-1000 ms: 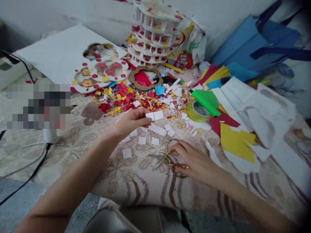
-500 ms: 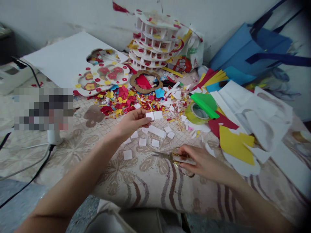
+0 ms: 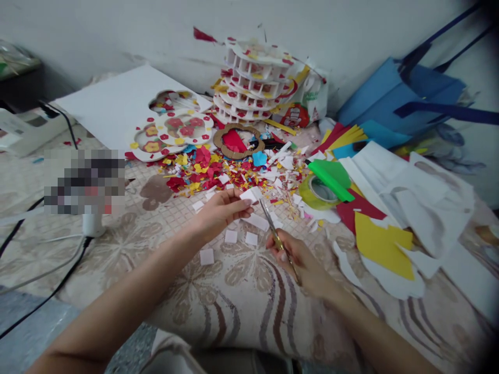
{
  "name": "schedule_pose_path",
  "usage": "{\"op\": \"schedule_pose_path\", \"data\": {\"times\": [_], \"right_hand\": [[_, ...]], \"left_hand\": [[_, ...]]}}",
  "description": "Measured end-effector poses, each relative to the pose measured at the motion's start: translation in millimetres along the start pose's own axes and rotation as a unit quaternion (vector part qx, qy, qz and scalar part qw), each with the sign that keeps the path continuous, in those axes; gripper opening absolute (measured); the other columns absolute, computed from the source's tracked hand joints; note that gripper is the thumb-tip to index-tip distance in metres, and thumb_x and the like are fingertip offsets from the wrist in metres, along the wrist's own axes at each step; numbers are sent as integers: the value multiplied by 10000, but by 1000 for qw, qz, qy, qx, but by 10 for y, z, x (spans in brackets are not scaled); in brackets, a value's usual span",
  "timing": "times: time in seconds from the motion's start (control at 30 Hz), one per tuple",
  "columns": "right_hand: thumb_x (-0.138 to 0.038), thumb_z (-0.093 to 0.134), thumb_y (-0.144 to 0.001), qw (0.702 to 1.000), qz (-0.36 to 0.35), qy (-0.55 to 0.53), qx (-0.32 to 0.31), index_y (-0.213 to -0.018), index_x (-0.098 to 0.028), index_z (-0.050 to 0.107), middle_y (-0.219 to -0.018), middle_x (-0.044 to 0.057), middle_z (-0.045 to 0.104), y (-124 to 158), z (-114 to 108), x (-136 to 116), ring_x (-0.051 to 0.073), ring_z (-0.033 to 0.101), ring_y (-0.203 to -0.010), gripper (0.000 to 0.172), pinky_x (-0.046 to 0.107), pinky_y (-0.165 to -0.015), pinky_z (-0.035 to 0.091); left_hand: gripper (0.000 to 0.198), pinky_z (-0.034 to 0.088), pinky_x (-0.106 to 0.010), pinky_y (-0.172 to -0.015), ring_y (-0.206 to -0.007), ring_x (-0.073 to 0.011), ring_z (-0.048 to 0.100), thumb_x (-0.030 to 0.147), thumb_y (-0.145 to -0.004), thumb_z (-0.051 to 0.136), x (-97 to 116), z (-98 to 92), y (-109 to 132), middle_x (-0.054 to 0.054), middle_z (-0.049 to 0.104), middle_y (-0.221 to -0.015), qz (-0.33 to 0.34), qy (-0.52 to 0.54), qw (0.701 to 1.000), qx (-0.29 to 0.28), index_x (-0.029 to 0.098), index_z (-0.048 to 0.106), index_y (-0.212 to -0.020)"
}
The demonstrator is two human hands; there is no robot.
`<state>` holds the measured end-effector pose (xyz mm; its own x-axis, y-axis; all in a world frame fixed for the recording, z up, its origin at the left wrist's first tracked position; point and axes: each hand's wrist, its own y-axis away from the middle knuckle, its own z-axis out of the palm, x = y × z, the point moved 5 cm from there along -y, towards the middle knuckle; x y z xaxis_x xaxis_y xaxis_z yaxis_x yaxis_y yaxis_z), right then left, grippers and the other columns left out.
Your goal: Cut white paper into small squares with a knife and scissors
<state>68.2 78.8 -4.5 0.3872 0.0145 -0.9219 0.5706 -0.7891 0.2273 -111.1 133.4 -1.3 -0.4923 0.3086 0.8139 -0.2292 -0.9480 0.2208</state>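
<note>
Between the thumb and fingers of my left hand [image 3: 224, 210] is a small white piece of paper [image 3: 250, 195]. My right hand [image 3: 298, 257] grips gold-handled scissors [image 3: 277, 236], their blades pointing up and away, with the tips at the right edge of that piece. Whether the blades touch the paper I cannot tell. On the cloth below lie several white squares, among them a square [image 3: 231, 237] and another square [image 3: 207, 256]. A longer white strip [image 3: 256, 222] lies just under my left fingertips.
Coloured paper scraps [image 3: 206, 169] cover the cloth beyond my hands. A tiered white model [image 3: 255, 78] stands at the back. A tape roll [image 3: 322, 189], a green-handled tool [image 3: 331, 179] and yellow paper [image 3: 384, 244] lie right; a white device with cables [image 3: 92, 223] stands left.
My right hand has raised the scissors from above the cloth to the white piece and turned their blades away from me. The piece in my left hand is now tilted.
</note>
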Motion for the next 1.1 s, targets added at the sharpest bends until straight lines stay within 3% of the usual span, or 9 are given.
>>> {"op": "schedule_pose_path", "data": {"times": [0.17, 0.5, 0.97, 1.1], "right_hand": [[-789, 385, -810, 999, 16, -43, -18, -913, -196, 460, -643, -61, 366, 10, 58, 9, 103, 295, -556, 606, 253, -507, 255], [-789, 401, -805, 998, 4, -68, 7, -865, -190, 472, -638, -58, 362, -13, 61, -84, 107, 302, -567, 607, 257, -523, 246], [-736, 434, -837, 993, 29, -109, 39, -819, -208, 476, -591, -60, 407, -7, 127, 90, 104, 376, -510, 530, 242, -498, 309], [-778, 452, -789, 988, 55, -134, 47, -785, -215, 469, -550, -66, 376, 14, 186, 126, 101, 355, -466, 563, 232, -449, 313]], "left_hand": [[286, 489, -206, -637, -614, -79, 623, 179, -670, 802, 16, 18, 13, 12, 650, -681, 4, 9, 1000, 2, 128, 559, -812], [350, 482, -210, -640, -620, -77, 617, 216, -646, 822, -109, 123, 70, 25, 641, -692, -36, -18, 999, -24, 138, 537, -833], [332, 486, -201, -629, -604, -76, 616, 216, -657, 809, -171, 132, 75, 22, 643, -666, -52, -24, 998, -28, 144, 526, -814], [303, 494, -203, -648, -621, -77, 618, 233, -671, 796, -165, 142, 77, 7, 653, -683, -53, -43, 997, -46, 144, 537, -800]]}}
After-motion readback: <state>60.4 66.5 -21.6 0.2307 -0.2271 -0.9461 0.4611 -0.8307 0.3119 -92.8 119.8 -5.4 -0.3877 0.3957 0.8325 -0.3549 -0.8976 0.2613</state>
